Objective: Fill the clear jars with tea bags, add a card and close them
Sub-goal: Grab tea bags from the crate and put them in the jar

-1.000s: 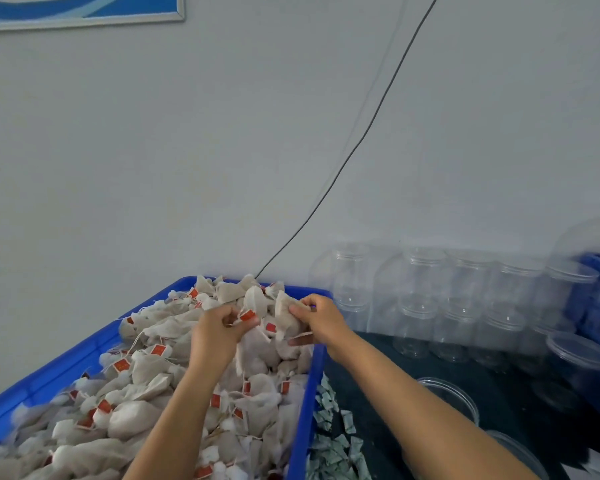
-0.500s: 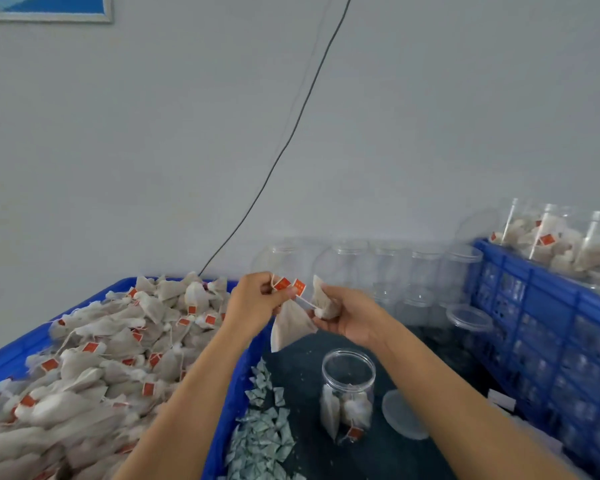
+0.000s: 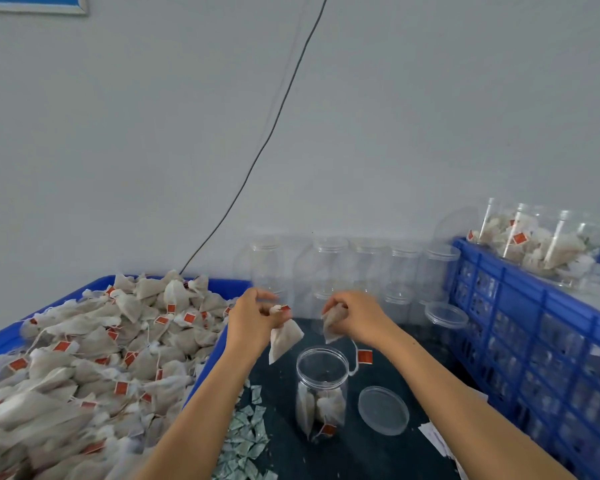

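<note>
Tea bags hang point-down, one pinched in each hand, left hand and right hand, above the upright open jar.

Small packing workshop: blue crate heaped with tea bags, rows of empty clear jars against bare wall.
</note>
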Demonstrator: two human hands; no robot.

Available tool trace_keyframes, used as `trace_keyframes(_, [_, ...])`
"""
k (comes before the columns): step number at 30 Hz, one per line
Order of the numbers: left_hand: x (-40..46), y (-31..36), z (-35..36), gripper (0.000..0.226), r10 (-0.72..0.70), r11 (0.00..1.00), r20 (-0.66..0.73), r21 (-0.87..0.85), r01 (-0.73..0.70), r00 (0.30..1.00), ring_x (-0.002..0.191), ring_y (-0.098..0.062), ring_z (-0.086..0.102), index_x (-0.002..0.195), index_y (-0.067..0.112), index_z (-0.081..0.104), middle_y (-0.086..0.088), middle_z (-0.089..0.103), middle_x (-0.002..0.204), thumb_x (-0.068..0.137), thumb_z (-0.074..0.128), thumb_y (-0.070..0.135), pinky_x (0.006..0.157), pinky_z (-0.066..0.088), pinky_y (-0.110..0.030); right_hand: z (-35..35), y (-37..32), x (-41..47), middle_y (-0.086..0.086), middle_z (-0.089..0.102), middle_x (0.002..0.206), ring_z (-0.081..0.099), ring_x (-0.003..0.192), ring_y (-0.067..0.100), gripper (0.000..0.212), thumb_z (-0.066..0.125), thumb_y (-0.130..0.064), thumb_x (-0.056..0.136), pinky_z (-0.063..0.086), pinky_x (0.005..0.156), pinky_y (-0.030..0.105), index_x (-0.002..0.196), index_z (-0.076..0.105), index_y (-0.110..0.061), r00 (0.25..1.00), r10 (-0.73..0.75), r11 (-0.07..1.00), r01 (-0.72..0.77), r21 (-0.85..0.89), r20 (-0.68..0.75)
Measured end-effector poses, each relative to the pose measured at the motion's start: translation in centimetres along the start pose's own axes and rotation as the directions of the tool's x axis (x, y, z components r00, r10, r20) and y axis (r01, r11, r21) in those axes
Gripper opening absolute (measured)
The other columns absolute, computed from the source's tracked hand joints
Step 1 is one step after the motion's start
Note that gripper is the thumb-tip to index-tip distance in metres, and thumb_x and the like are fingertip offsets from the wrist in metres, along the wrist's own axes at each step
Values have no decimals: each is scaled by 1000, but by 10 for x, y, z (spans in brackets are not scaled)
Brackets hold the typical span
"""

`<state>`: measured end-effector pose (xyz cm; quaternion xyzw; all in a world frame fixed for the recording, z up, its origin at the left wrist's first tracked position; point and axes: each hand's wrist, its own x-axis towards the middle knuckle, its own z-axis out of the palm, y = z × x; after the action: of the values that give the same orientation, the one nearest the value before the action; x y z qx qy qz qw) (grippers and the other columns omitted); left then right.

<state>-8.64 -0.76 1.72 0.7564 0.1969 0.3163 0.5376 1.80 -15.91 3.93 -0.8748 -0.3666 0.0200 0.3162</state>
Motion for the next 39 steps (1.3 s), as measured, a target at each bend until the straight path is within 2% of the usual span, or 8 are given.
trace_keyframes(3, [2,-3,-3,45,26,999,-35,46,-25,999,94,-19,66,123,5,54,-7,72,96,82,72,-1,89,50,-31,10,5,-3,0,66,104,56,87,7,26,60,3,82,40,63,4,104,67,-10,999,-10,999,11,-36,31])
trace_keyframes(8, [0,-1,3,50,39,998,-43,55,-37,998,103,-24,66,128,5,55,-11,71,105,82,73,1,97,50,-41,27,12,-9,6,63,115,59,104,21,28,65,-5,85,50,88,28,112,62,-10,997,-14,995,21,-95,71])
trace_keyframes(13, [-5,-3,13,39,55,998,-49,15,-55,997,86,-14,68,121,8,61,-2,72,93,83,73,6,82,52,-25,41,26,-16,5,63,109,60,92,17,21,69,-5,86,55,81,27,104,61,-13,998,-43,995,46,-94,34])
trace_keyframes(17, [-8,1,24,26,77,997,-33,3,-77,996,78,-16,70,108,10,67,-3,74,87,83,75,15,80,56,-29,35,30,-15,-1,69,102,62,90,13,15,57,-6,92,54,84,30,96,67,-17,988,-125,989,118,-86,-88])
trace_keyframes(22, [-14,-4,48,17,104,983,86,145,-115,991,74,-16,70,100,10,67,-2,72,81,86,72,18,76,59,-31,26,45,-24,-10,65,82,60,77,6,29,51,-2,92,50,74,23,78,62,-24,963,-41,997,56,51,-267])
trace_keyframes(27, [-22,-21,68,20,79,756,300,603,-253,951,93,-17,65,108,14,65,-4,69,102,97,56,28,88,53,-32,36,60,-34,-11,63,79,59,75,1,30,47,2,92,41,63,10,83,62,-22,962,54,984,-5,180,-266])
trace_keyframes(33, [-16,-23,79,24,-10,409,471,807,-426,882,106,-27,64,118,8,63,-12,66,116,98,49,11,93,50,-33,47,68,-39,-10,65,85,62,83,4,24,48,0,94,46,68,12,91,63,-18,968,83,958,-13,288,-235])
trace_keyframes(39, [-3,-11,76,22,-245,399,673,726,-561,697,88,-27,57,110,3,62,-12,60,102,96,45,9,78,43,-35,75,65,-43,2,68,91,64,88,21,20,45,-5,98,52,82,41,94,62,-13,974,106,884,1,467,-202])
